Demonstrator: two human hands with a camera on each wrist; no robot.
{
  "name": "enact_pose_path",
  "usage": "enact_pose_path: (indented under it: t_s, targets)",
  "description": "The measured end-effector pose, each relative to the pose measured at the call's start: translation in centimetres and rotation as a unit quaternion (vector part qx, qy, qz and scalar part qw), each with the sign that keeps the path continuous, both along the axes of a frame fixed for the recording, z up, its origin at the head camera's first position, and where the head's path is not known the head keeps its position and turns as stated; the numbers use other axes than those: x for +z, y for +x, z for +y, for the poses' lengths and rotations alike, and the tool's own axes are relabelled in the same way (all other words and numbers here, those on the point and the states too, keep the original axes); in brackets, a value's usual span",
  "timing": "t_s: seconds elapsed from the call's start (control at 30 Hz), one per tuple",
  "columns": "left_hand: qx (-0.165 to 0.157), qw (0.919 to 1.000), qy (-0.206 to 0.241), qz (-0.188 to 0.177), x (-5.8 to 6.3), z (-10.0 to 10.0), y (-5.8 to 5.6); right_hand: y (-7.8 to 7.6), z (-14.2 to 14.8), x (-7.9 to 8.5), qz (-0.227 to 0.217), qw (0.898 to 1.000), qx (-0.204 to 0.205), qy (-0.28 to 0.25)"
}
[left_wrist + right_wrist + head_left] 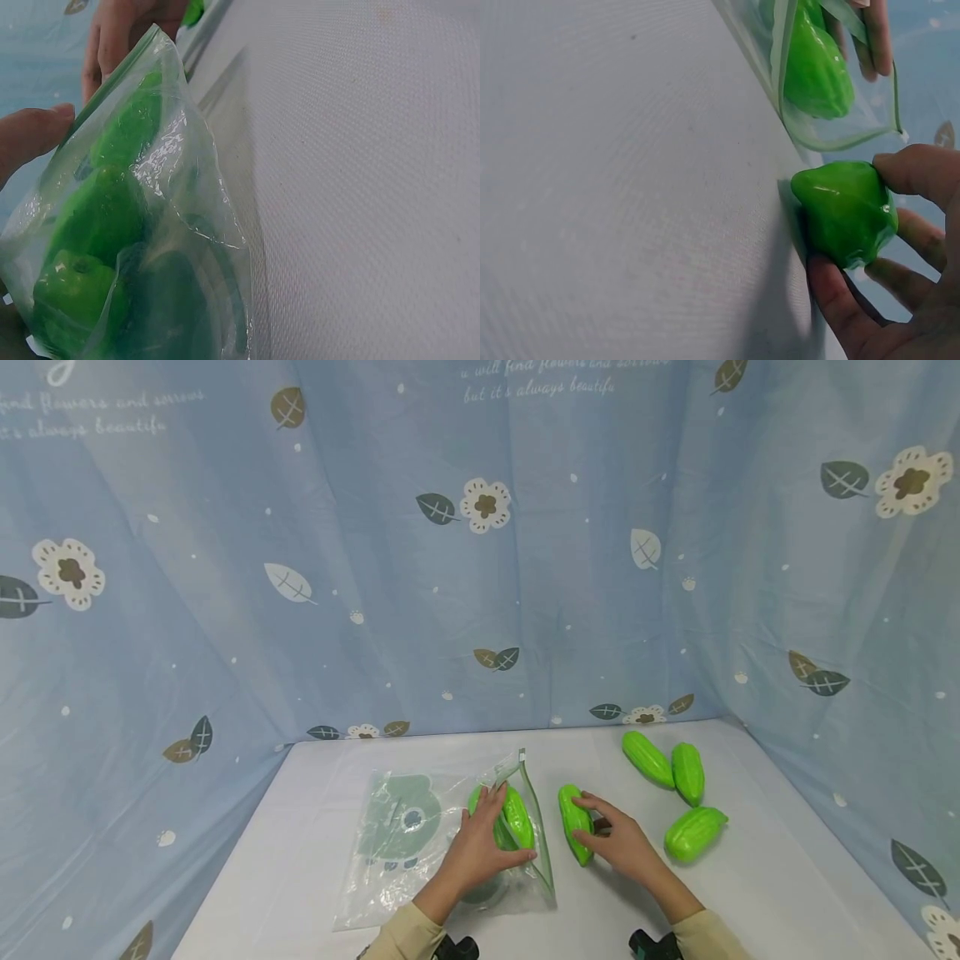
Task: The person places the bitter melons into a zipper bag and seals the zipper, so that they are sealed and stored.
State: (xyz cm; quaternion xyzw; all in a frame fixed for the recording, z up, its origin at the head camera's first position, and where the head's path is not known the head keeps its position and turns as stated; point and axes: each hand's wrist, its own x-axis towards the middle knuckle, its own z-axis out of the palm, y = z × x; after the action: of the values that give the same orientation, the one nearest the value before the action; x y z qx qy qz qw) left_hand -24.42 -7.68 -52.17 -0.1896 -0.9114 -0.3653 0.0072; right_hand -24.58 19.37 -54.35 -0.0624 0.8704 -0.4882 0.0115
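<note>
A clear zip-lock bag [382, 881] with a green printed figure lies on the white table, its mouth facing right. Bright green bitter melons [517, 818] show inside, one close to the mouth. My left hand [480, 843] holds the bag by its mouth, thumb toward the near side and fingers over the top. In the right wrist view, its fingers [877, 45] are at the rim. Just right of the mouth, my right hand [618, 839] grips another bitter melon [573, 822], thumb and fingers around its sides. That melon's blunt end [844, 210] faces the right wrist camera.
Farther right on the table [780, 877] lie three more bitter melons: one at the back [647, 758], one beside it [687, 772] and one nearer [695, 833]. A blue patterned curtain [375, 527] hangs behind and along both sides of the table.
</note>
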Motion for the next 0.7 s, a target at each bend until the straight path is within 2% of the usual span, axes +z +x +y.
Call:
enact_pose_path:
  t_s: [0.7]
  targets:
    - [0.001,0.9999,-0.011,-0.001,0.17,0.02,0.12,0.24,0.17,-0.02,0.043,0.999,0.027,0.010]
